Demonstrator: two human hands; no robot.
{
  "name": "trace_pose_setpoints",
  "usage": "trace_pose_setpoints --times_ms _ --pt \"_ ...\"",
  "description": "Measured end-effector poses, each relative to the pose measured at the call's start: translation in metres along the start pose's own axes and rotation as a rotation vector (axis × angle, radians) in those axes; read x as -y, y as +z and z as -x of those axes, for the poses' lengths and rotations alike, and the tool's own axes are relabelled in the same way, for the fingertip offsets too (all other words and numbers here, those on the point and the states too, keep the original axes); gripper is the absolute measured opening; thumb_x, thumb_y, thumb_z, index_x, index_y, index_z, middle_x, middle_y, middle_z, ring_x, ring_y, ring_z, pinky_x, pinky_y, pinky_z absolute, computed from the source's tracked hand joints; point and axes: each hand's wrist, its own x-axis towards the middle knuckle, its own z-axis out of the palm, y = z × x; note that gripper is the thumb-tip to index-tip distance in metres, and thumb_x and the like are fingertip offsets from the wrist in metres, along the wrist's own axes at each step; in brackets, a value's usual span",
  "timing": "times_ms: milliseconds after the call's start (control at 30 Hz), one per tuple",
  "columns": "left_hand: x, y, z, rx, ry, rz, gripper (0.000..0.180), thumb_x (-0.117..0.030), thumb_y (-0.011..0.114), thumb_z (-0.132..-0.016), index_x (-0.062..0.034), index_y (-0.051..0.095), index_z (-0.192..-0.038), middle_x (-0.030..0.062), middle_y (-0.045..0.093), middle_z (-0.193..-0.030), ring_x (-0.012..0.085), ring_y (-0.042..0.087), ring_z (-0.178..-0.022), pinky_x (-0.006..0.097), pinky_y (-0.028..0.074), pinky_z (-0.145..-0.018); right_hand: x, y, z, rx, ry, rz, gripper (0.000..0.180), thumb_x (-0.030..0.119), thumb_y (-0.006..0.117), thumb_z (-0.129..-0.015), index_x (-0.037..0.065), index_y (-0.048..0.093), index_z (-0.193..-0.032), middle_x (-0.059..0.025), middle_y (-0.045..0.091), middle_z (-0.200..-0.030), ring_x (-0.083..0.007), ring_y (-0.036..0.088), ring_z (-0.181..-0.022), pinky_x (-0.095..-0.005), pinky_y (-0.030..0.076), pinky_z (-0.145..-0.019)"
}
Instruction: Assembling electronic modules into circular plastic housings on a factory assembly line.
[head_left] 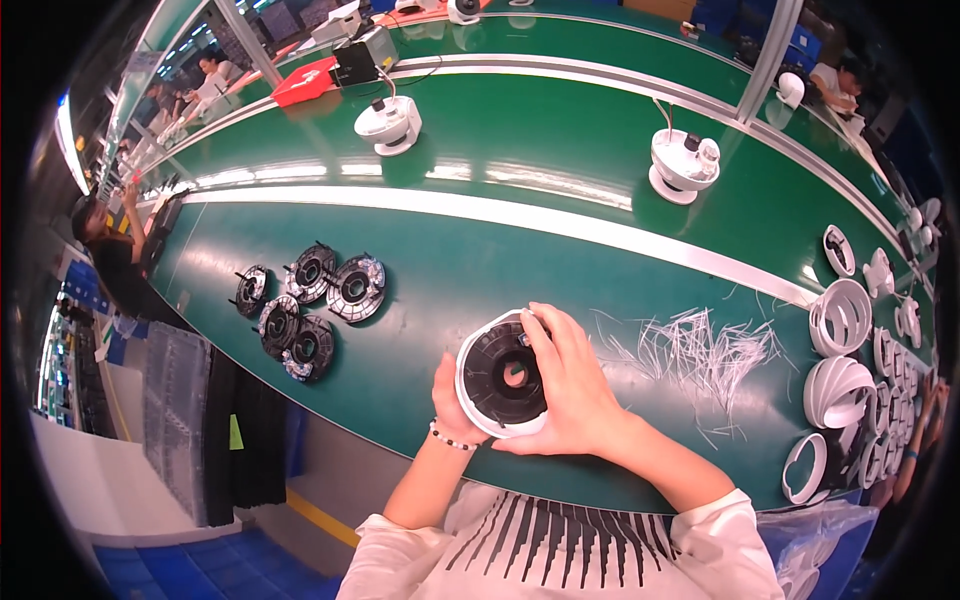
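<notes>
Between my two hands is a round white housing (516,431), tilted so that its dark inside faces up. A black disc (482,378) with a central hole sits within its rim. My left hand (452,402) wraps round the housing's left side. From the right, my right hand (578,388) closes on it, with the fingertips over the far rim and the disc's edge. Part of the housing is hidden under that hand. On the bench to the left lie several similar black discs (357,287) with small fittings.
Thin white strips (710,360) lie in a loose pile on the green bench (440,260) to the right. White rings and covers (840,318) crowd the right end. Beyond a pale rail, two white round units (685,165) stand on a green conveyor. People sit farther off.
</notes>
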Motion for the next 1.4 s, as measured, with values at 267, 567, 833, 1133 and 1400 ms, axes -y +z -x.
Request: trace_pose_setpoints --times_ms 267,567,833,1133,1400 --pt "0.021 0.005 0.000 -0.220 -0.079 -0.064 0.063 -0.023 0.051 -0.069 0.0027 0.033 -0.124 0.0181 0.044 -0.120 0.0276 0.047 -0.107 0.038 0.039 -0.092 -0.015 0.025 0.031 -0.325 0.114 -0.036 0.110 0.035 0.077 -0.042 -0.001 0.019 -0.129 -0.0252 0.027 -0.126 -0.0412 0.033 -0.114 -0.0488 0.030 -0.092" --pt "0.037 0.041 -0.027 -0.189 0.104 -0.189 0.069 -0.031 0.047 -0.070 -0.0047 0.026 -0.130 0.0175 0.037 -0.127 0.0294 0.041 -0.114 0.040 0.035 -0.096 -0.019 0.002 0.032 -0.467 0.031 0.022 0.097 0.041 0.077 -0.046 0.001 0.034 -0.123 -0.0242 0.036 -0.125 -0.0417 0.034 -0.115 -0.0502 0.026 -0.095" --pt "0.014 0.050 -0.056 -0.370 -0.415 -0.077 0.046 -0.039 0.038 -0.086 -0.0010 0.045 -0.112 0.0177 0.054 -0.104 0.0274 0.057 -0.092 0.041 0.050 -0.078 -0.038 -0.047 0.041 -0.315 -0.246 -0.019 0.041 -0.001 0.068 -0.057 0.006 0.058 -0.096 -0.0071 0.060 -0.095 -0.0246 0.057 -0.092 -0.0466 0.038 -0.091" --pt "0.020 0.039 -0.069 -0.400 -0.522 -0.144 0.036 -0.036 0.039 -0.086 -0.0040 0.050 -0.098 0.0176 0.053 -0.102 0.0287 0.055 -0.094 0.043 0.049 -0.078 -0.043 -0.054 0.045 -0.399 -0.043 -0.058 0.037 -0.001 0.068 -0.055 0.005 0.062 -0.091 -0.0086 0.063 -0.087 -0.0245 0.060 -0.087 -0.0442 0.041 -0.089" --pt "0.003 0.016 -0.058 -0.258 -0.921 -0.633 0.050 -0.043 0.033 -0.087 0.0010 0.045 -0.107 0.0202 0.059 -0.074 0.0247 0.062 -0.057 0.031 0.052 -0.043 -0.028 -0.064 0.054 -0.192 -0.153 0.098 0.034 -0.002 0.064 -0.055 0.004 0.061 -0.088 -0.0090 0.061 -0.087 -0.0246 0.059 -0.082 -0.0420 0.042 -0.085"
